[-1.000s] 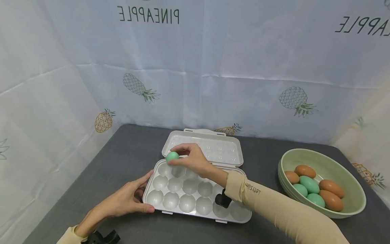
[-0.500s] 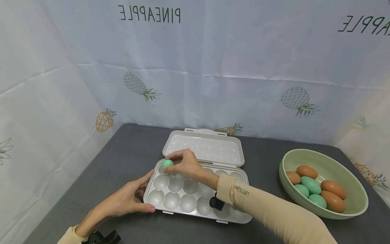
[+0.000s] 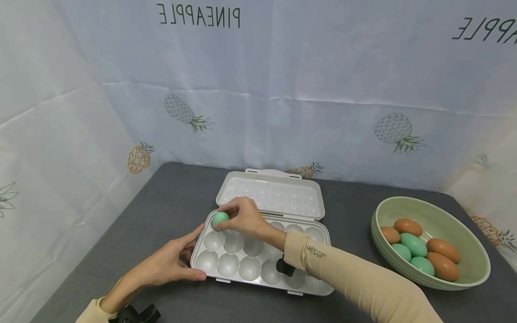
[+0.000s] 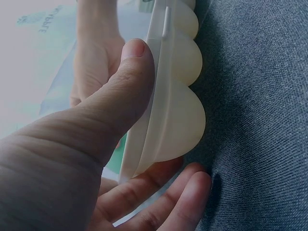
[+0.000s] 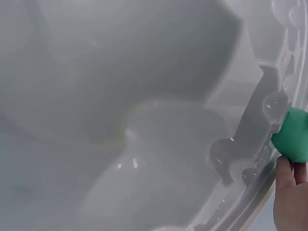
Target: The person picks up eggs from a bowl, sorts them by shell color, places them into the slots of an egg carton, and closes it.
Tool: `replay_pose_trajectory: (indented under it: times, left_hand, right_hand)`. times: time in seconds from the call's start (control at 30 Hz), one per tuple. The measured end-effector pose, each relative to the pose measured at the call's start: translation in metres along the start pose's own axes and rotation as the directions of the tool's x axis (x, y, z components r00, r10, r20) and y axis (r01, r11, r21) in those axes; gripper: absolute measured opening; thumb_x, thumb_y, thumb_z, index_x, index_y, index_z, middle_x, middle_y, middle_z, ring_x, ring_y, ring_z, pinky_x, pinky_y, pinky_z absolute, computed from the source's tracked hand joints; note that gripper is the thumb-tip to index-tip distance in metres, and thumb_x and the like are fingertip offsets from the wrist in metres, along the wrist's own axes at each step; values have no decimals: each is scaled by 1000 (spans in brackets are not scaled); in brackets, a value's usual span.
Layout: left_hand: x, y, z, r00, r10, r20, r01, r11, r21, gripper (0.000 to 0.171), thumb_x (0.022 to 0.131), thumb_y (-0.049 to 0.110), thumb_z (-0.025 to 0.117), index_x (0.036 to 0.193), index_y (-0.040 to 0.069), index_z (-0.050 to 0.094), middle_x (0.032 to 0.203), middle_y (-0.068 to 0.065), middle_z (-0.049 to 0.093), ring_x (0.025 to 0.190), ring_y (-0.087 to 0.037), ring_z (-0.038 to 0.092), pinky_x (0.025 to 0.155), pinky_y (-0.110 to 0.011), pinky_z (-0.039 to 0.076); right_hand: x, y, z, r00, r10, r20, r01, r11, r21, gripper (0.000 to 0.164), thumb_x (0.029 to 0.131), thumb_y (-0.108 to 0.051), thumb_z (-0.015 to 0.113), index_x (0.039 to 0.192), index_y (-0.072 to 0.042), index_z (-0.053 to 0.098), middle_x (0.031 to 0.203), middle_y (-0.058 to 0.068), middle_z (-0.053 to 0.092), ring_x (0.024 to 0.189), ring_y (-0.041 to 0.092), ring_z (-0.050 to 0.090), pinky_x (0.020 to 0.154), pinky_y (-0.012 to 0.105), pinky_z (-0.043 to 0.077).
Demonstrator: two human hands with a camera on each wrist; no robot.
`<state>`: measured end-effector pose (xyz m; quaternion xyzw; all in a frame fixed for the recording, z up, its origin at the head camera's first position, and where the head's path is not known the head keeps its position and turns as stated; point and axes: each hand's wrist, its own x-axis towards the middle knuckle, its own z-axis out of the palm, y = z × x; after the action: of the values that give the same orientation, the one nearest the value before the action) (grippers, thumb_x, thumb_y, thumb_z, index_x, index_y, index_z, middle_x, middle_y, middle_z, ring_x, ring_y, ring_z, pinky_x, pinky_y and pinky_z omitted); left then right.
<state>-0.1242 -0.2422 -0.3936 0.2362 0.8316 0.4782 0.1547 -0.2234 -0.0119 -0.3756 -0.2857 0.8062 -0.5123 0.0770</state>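
Observation:
A white egg box (image 3: 258, 287) with rows of round cups lies on the table, its lid (image 3: 278, 197) folded back behind it. My right hand (image 3: 244, 219) pinches a green egg (image 3: 220, 220) between thumb and fingers at the far-left corner cup; whether the egg touches the cup's bottom is hidden. That green egg (image 5: 292, 137) also shows at the right edge of the right wrist view. At the box's left end, my left hand (image 3: 171, 264) holds the corner. In the left wrist view, its thumb (image 4: 132, 77) presses the rim and its fingers curl near the cup's underside.
A light green bowl (image 3: 470, 264) stands on the right of the dark grey table (image 3: 169, 193), holding several brown eggs (image 3: 442, 265) and green eggs (image 3: 414, 245). A white curtain (image 3: 282, 80) with pineapple prints hangs behind the table and along its sides.
My right hand has moved left and down with the green egg, from above the box's back edge to the far-left cup. The left hand stays at the box corner.

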Motion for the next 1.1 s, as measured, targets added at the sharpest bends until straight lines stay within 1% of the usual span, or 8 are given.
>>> replay_pose_trajectory:
  times: [0.13,0.37,0.57,0.83,0.97,1.1]
  left_hand:
    - [0,-1,0,1000,-4,2,4,1000,-1,115,85,27,85,159,-12,5,119,-24,67,85,-2,68,69,-28,62]
    - [1,0,-1,999,-29,13,29,999,-14,115,86,26,84,160,-10,4,123,-26,65,86,-3,68,70,-28,62]
    - [1,1,-1,999,-31,14,31,999,-17,115,86,26,84,160,-10,3,124,-27,64,88,-3,68,70,-28,62]
    - [0,-1,-1,1000,-25,12,25,1000,-12,115,86,27,84,160,-9,3,127,-30,63,88,-2,69,70,-28,62]
    - [0,-1,0,1000,-22,15,22,1000,-15,115,87,26,84,160,-10,3,127,-30,62,89,-2,69,70,-28,62]
    - [0,-1,0,1000,-19,16,20,1000,-17,115,87,26,83,160,-10,3,127,-30,62,88,-2,68,70,-28,62]
  right_hand:
    - [2,2,2,1000,-20,-2,20,1000,-20,35,74,-5,90,107,2,79,103,17,79,91,27,78,75,13,56]
    - [2,4,6,1000,-2,4,3,999,-46,37,75,-4,89,109,1,78,105,17,79,92,25,78,73,8,52]
    - [1,2,7,1000,9,-9,-10,998,-62,37,75,-6,89,110,-1,79,104,15,79,89,21,77,72,10,52]
    - [-1,3,9,1000,-3,-28,1,999,-51,38,75,-5,89,111,0,78,108,16,78,90,23,76,71,9,51]
    - [0,5,10,1000,6,-27,-8,999,-46,39,75,-6,89,112,-1,78,109,15,78,89,18,75,72,10,52]
    - [-1,7,10,999,26,-33,-26,1000,4,39,74,-6,89,111,-2,79,109,15,78,89,14,74,74,11,53]
